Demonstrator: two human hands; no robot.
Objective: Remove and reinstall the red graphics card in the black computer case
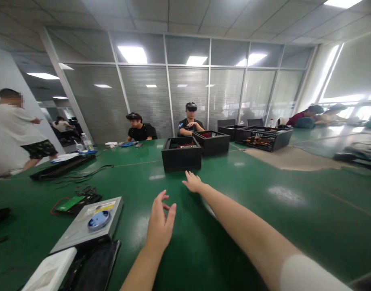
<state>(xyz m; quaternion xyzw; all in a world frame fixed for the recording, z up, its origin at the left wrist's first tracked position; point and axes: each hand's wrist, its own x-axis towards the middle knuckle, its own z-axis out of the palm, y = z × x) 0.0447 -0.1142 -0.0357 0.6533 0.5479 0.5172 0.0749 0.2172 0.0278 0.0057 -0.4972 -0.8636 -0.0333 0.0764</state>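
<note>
My right hand (193, 182) reaches forward over the green table (233, 194), its fingers apart at the lower front edge of a black computer case (182, 159). Whether the fingertips touch the case I cannot tell. Nothing shows in that hand. Closer to me, my left hand (161, 220) is raised above the table with thumb and fingers spread, holding nothing. To its left lies a silver optical drive (85, 226) with a round blue object (99, 220) on top. The case's top is open and shows reddish and green parts inside.
A second black case (214, 145) adjoins the first. Farther right, an open case with circuit boards (259, 139) stands by brown cardboard (288, 158). At left lie a white box (52, 270), a green circuit board (70, 203) and a cable (94, 171). Several people sit or stand around.
</note>
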